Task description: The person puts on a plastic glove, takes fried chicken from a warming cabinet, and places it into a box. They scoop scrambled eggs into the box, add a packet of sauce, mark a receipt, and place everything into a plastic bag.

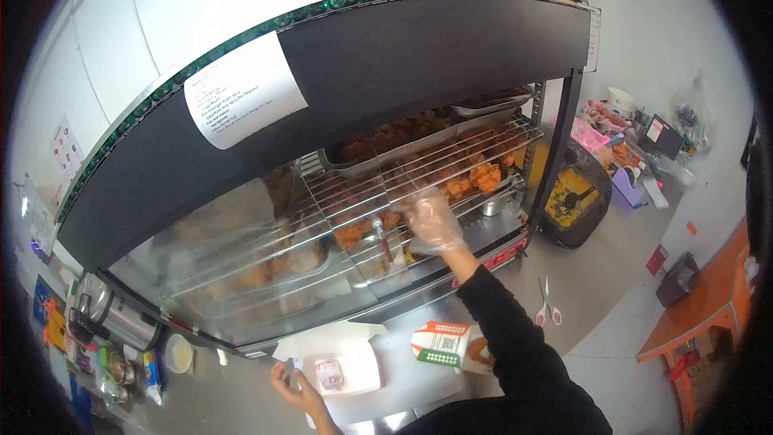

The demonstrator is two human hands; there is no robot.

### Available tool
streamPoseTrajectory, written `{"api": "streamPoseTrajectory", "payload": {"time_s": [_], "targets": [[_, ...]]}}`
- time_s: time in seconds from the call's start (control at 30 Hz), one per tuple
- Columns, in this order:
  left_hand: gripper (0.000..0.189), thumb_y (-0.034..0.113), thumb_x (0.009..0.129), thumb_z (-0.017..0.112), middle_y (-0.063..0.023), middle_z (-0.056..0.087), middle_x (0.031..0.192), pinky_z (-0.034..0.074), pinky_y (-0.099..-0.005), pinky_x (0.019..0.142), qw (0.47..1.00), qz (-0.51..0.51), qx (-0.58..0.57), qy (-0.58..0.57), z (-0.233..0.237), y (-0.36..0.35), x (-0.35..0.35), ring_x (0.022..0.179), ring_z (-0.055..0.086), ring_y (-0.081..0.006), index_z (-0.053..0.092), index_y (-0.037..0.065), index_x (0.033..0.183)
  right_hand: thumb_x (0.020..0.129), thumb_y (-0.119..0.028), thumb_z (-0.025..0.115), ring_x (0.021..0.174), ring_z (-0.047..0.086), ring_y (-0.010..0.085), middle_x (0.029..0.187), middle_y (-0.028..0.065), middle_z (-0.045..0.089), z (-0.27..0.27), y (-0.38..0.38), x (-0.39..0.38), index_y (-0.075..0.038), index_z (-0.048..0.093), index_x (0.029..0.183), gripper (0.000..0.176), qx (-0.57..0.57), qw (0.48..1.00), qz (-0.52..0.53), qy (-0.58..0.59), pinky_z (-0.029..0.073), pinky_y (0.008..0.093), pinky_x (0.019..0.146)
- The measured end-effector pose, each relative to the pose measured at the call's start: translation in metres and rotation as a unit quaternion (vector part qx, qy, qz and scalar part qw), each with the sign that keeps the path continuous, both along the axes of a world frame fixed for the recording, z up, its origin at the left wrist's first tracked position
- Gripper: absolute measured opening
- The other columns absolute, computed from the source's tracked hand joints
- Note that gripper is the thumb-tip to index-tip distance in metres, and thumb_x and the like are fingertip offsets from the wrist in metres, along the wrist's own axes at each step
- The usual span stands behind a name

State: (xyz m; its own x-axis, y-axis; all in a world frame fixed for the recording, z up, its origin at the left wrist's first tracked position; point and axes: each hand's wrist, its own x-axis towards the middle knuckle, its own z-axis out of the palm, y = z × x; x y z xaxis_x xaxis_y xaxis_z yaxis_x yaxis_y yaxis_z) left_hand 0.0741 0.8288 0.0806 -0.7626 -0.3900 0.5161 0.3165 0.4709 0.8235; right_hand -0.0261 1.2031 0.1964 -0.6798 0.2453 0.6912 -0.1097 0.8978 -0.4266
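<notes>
My right hand [433,221], in a clear plastic glove, reaches into the glass-fronted warming cabinet [451,32]. It is over the wire rack [354,209], near pieces of fried chicken [485,178]; motion blurs its fingers. A utensil with a red-brown handle [386,251] lies just left of it. Down at the counter, my bare left hand [298,395] has its fingers apart, beside an open white cardboard box [366,358]. Inside that box sits a small wrapped packet [328,374]. To the right is an orange, green and white printed carton [441,344] with brown food by it.
Pink-handled scissors [548,310] lie on the counter, right of my sleeve. A black container of yellow food [573,197] stands beside the cabinet. At left are a rice cooker [121,314] and a small tub [179,353]. The cabinet's frame surrounds my reaching arm.
</notes>
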Motion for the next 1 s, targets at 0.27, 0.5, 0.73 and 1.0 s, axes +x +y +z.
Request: {"api": "streamPoseTrajectory", "payload": {"time_s": [0.27, 0.5, 0.73, 1.0], "targets": [[0.027, 0.0, 0.075, 0.052, -0.0077, 0.049, 0.111, 0.033, -0.033, 0.082, 1.0, -0.018, 0.024, 0.006, -0.004, 0.002, -0.005, 0.104, 0.046, -0.0213, 0.049, 0.006, 0.101, 0.078, -0.03, 0.053, 0.088, 0.053, 0.0349, 0.089, 0.0223, 0.058, 0.033, -0.01, 0.014, 0.0, 0.064, 0.08, 0.032, 0.081, 0.977, -0.073, -0.184, 0.041, 0.0417, 0.08], [0.026, -0.002, 0.073, 0.051, -0.0094, 0.05, 0.108, 0.035, -0.0329, 0.082, 1.0, -0.01, 0.006, -0.015, -0.004, -0.003, -0.001, 0.102, 0.047, -0.0223, 0.049, 0.005, 0.098, 0.084, -0.043, 0.045, 0.107, 0.043, 0.0431, 0.107, 0.0247, 0.053, 0.031, -0.034, 0.021, -0.001, 0.064, 0.087, 0.047, 0.188, 0.98, -0.062, 0.007, 0.029, 0.0543, 0.089], [0.025, -0.002, 0.074, 0.051, -0.0081, 0.051, 0.107, 0.036, -0.0311, 0.077, 0.999, -0.034, 0.001, 0.02, -0.003, 0.001, -0.005, 0.1, 0.047, -0.0196, 0.05, 0.005, 0.098, 0.074, -0.025, 0.054, 0.076, 0.057, 0.0286, 0.095, 0.0118, 0.059, 0.048, -0.034, 0.011, -0.009, 0.056, 0.098, 0.029, 0.306, 0.937, 0.072, -0.152, 0.046, 0.0387, 0.069], [0.026, -0.002, 0.072, 0.051, -0.0081, 0.051, 0.107, 0.036, -0.0311, 0.077, 1.0, -0.027, -0.017, -0.004, -0.009, 0.002, -0.009, 0.1, 0.047, -0.0194, 0.05, 0.006, 0.097, 0.074, -0.024, 0.054, 0.076, 0.057, 0.0282, 0.094, 0.011, 0.059, 0.046, -0.034, -0.03, -0.009, 0.056, 0.097, 0.028, 0.353, 0.916, 0.144, -0.124, 0.046, 0.0387, 0.068]]}}
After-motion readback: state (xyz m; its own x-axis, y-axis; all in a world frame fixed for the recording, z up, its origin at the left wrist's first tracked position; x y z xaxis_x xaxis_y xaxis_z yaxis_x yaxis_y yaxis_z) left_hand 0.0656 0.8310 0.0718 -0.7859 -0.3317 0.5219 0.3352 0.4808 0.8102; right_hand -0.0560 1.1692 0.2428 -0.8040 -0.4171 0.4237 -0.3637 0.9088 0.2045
